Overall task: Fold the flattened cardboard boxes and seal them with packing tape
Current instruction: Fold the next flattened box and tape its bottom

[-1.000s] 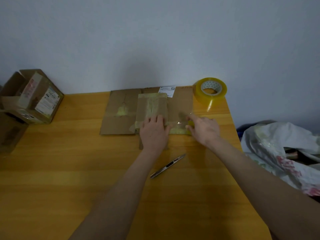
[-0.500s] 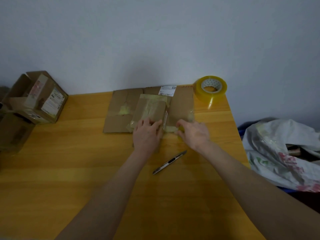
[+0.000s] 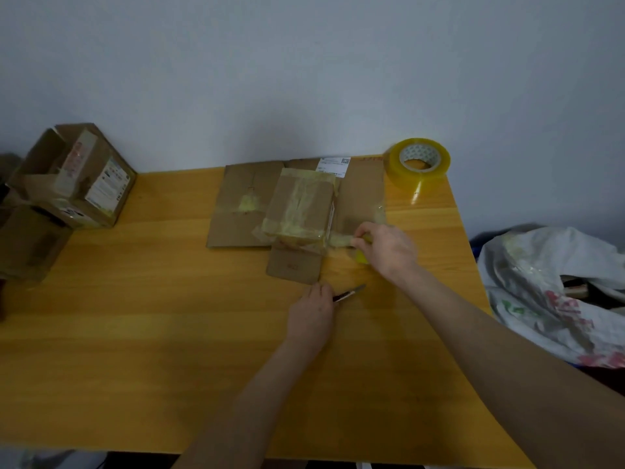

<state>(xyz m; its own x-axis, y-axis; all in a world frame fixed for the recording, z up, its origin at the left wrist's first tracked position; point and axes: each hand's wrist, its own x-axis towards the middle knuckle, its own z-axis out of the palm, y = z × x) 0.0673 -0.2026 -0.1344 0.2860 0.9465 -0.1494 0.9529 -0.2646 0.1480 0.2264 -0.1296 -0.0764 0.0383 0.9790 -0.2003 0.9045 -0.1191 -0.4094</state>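
Small brown cardboard box [image 3: 301,211], wrapped w/ yellowish tape, sits on a flattened brown cardboard sheet [image 3: 241,211] at the back of the orange wooden table [image 3: 135,333]. One loose brown flap [image 3: 293,265] sticks out toward the person.

Change vs half a sec ago: left hand [image 3: 313,313] has quit pressing the box top & dropped back to the slim dark-handled utility knife [image 3: 350,292], which lies just in front of the flap. Its fingers curl over the handle end, blade end poking out to the right. Can't tell if the knife is off the table yet.

Right hand [image 3: 385,247] stays at the box's right side. Thumb & fingertips pinch a strip of clear yellowish tape [image 3: 340,240] drawn out from the box's near right edge; other fingers loosely bent. The yellow packing tape roll [image 3: 418,162] stands at the back right corner, well apart from both hands.

Meaning: prob the cut step, w/ the strip stuck down & the surplus held tight for trimming. Nothing presses the box now, so only the R-hand tension steadies it & it could slide when the blade bites. After the cut the tape end needs smoothing, & the flap is still open.

Also there: stacked brown boxes [image 3: 72,177] at far left, white printed plastic bag [image 3: 548,292] off the table's right.
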